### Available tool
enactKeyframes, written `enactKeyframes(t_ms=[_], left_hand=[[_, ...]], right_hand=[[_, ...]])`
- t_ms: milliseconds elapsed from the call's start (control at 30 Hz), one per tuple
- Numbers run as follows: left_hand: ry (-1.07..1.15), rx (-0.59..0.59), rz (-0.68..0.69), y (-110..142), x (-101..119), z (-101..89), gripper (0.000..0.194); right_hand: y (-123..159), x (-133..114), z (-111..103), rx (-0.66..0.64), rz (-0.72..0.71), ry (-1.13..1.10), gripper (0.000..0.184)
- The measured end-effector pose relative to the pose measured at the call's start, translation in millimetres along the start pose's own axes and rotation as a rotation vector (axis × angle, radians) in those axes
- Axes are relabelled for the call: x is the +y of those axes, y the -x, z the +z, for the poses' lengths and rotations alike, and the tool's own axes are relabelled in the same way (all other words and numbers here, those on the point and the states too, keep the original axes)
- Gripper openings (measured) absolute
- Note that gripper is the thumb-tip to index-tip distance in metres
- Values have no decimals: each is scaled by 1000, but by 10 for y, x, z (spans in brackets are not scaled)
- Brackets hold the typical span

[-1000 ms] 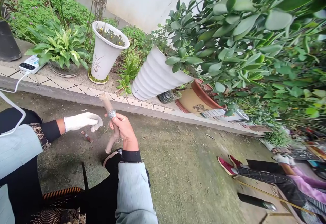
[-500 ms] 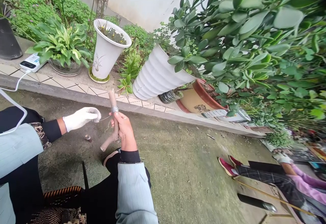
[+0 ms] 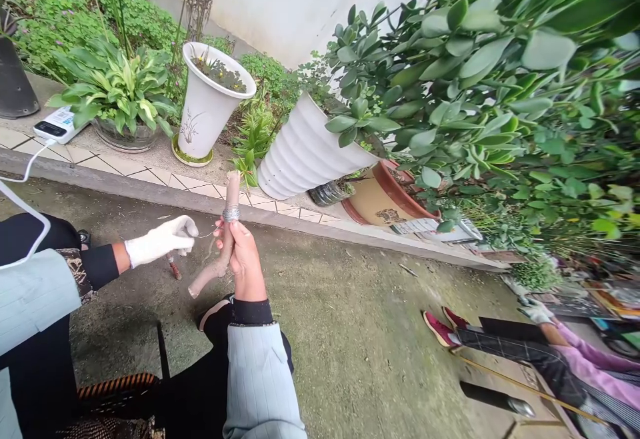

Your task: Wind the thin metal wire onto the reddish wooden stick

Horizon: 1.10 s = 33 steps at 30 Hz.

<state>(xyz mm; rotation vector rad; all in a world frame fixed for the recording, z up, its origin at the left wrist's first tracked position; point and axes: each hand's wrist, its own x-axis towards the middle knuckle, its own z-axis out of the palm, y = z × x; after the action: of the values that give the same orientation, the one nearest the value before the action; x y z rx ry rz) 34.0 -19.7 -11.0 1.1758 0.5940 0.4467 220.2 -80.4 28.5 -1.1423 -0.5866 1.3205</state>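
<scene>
My bare right hand [image 3: 243, 250] is wrapped round a forked, peeled-looking branch [image 3: 233, 190], held upright with its lower arm bent to the left. Several turns of silvery wire [image 3: 231, 213] circle the branch just above my thumb. My left hand [image 3: 163, 240], in a white glove, pinches the loose end of that wire, which runs thin and slightly curved across the gap to the branch. Below the glove, a small reddish-brown tool or handle [image 3: 174, 269] lies on the ground, partly covered by my fingers.
A tiled ledge [image 3: 205, 190] carries a tall white pot [image 3: 207, 116], a ribbed white pot [image 3: 310, 149] and a brown pot [image 3: 373, 192]. A white power bank [image 3: 57, 126] with a cable sits at left. Another person's red shoe [image 3: 439, 328] rests on the concrete at right.
The branch has turned a little and shifted slightly right in view. My gloved hand has rotated and moved slightly down, still holding the wire. More of the reddish-brown item shows.
</scene>
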Motion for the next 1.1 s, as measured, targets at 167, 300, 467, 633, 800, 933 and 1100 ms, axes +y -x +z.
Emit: enactKeyframes(t_ms=[167, 300, 467, 633, 800, 933, 1100], left_hand=[[-299, 172, 41, -48, 26, 13, 44], [-610, 96, 128, -60, 53, -83, 33], [-978, -20, 252, -28, 31, -173, 22], [-1098, -236, 327, 72, 6, -178, 14], [-1171, -341, 362, 149, 86, -180, 17], [-1201, -340, 414, 166, 171, -238, 22], [-1412, -53, 420, 73, 228, -464, 27]], right_hand=[[-6, -37, -64, 12, -23, -13, 34], [8, -79, -108, 22, -9, -12, 34], [25, -135, -207, 77, 13, -14, 36], [-14, -126, -377, 166, 3, 352, 35], [-58, -120, -480, 263, -41, 1252, 28], [-45, -66, -369, 194, 79, 1686, 26], [49, 125, -91, -623, 378, 1551, 20]])
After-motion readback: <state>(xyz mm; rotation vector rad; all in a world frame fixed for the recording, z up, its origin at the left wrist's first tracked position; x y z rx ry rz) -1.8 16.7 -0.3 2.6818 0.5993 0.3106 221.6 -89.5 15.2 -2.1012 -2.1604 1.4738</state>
